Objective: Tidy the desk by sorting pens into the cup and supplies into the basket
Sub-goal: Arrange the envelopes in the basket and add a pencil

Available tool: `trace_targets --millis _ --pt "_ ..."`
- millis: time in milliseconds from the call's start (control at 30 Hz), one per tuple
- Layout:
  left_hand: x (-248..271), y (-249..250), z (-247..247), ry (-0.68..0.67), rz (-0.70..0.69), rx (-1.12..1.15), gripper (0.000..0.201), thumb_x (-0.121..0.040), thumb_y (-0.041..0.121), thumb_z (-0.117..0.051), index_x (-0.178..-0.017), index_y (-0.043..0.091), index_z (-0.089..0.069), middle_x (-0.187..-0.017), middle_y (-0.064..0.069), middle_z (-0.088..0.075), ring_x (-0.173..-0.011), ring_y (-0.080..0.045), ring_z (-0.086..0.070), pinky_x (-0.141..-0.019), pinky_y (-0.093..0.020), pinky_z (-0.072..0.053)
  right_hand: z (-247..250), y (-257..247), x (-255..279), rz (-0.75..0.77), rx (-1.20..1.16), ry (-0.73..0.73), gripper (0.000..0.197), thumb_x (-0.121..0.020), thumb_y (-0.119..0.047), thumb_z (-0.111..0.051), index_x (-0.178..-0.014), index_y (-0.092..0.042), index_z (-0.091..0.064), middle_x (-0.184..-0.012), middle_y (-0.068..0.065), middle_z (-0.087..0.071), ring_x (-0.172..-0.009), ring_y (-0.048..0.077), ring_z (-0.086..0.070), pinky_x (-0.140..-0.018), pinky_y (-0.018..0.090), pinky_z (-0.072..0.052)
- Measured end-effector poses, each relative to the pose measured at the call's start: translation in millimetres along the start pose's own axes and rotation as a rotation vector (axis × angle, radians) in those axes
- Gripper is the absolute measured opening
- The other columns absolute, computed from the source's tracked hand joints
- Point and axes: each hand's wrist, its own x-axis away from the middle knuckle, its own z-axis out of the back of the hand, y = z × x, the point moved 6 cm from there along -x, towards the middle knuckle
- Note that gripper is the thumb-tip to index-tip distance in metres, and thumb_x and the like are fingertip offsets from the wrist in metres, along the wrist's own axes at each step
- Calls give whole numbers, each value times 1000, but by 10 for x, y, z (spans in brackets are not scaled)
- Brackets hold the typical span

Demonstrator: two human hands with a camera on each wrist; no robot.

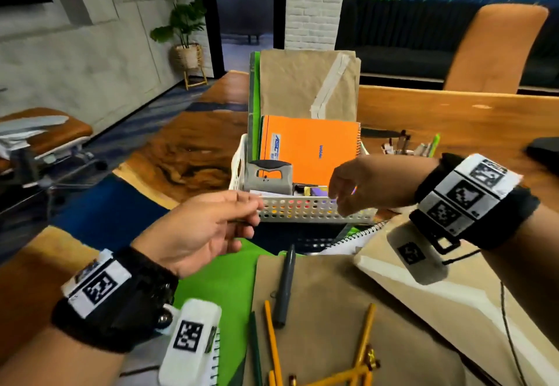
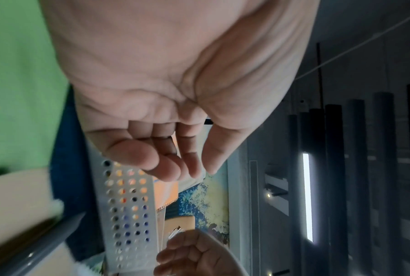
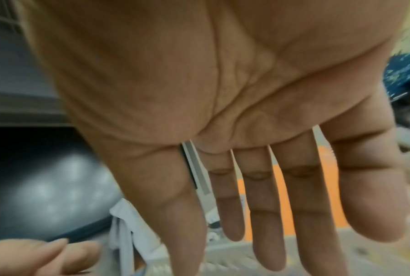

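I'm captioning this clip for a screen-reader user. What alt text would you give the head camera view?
Two bare hands, the left hand and right hand, hover empty at the near rim of a white perforated basket holding an orange notebook, a brown envelope and a grey stapler. Nearer the camera, a grey pen and yellow pencils lie loose on brown paper.

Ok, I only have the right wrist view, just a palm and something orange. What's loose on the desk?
Observer: A grey pen and yellow pencils lie on a brown envelope in front of the basket.
Operator: Left hand holding anything?
Observer: No, the left hand is empty, fingers loosely curled.
Operator: Where's the cup?
Observer: Pens stand upright right of the basket, beyond the right hand; the cup itself is hidden.
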Motion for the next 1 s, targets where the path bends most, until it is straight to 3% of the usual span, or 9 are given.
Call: trace_targets --millis 167,300,367,467,533,633,767,867,1000 --pt "64 -566 -60 36 137 320 18 -85 23 -64 -101 15 -69 -81 -1 -63 -65 -12 -57 -52 -22 -42 -177 853 326 -268 130 -127 36 -81 -27 -80 -112 -32 -63 -114 -8 -69 -105 16 -64 -98 39 -52" --pt "-19 -917 125 163 188 645 14 -84 18 -62 -97 15 -67 -76 -4 -62 -68 -13 -56 -51 -22 -48 -279 1432 695 -491 263 -216 56 -84 -34 -77 -133 -15 -57 -131 3 -61 -117 22 -57 -90 24 -42" --pt "-31 -975 201 187 177 704 10 -90 19 -60 -95 13 -65 -76 -5 -63 -70 -14 -57 -53 -24 -51 -398 1609 864 -586 219 -227 68 -83 -38 -78 -139 -8 -52 -130 6 -59 -112 21 -54 -86 25 -42" --pt "-10 -969 208 183 156 702 15 -99 21 -52 -96 13 -63 -78 -6 -63 -72 -16 -59 -56 -26 -52 -585 1748 986 -670 73 -164 96 -72 -43 -86 -148 -11 -39 -146 7 -49 -130 24 -49 -106 32 -42" --pt "-15 -966 176 207 141 654 15 -101 20 -50 -96 12 -62 -76 -6 -64 -69 -16 -62 -56 -24 -53 -667 1806 972 -671 11 -120 100 -69 -44 -88 -149 -12 -37 -148 7 -48 -131 24 -48 -106 32 -40" --pt "-9 -964 138 237 114 611 13 -101 17 -51 -96 12 -62 -76 -7 -64 -66 -16 -63 -53 -23 -54 -690 1823 968 -660 -23 -64 87 -69 -42 -89 -141 -13 -49 -131 7 -60 -107 20 -56 -92 28 -45" --pt "12 -956 141 245 102 600 13 -102 16 -51 -97 11 -62 -77 -9 -65 -65 -18 -64 -53 -24 -55 -481 1816 971 -649 75 88 56 -66 -37 -90 -112 -16 -67 -105 4 -70 -90 22 -62 -74 25 -47" --pt "19 -942 131 245 94 589 13 -102 16 -50 -96 11 -61 -74 -9 -66 -61 -18 -66 -52 -24 -55 -274 1719 965 -579 144 174 34 -79 -26 -74 -109 -12 -71 -108 11 -72 -98 27 -67 -74 26 -48" --pt "27 -935 121 241 88 584 13 -102 16 -50 -96 11 -61 -75 -10 -66 -62 -18 -65 -53 -24 -56 147 1388 1166 -445 116 305 21 -87 -14 -64 -107 -14 -72 -97 7 -68 -86 23 -57 -76 26 -40"
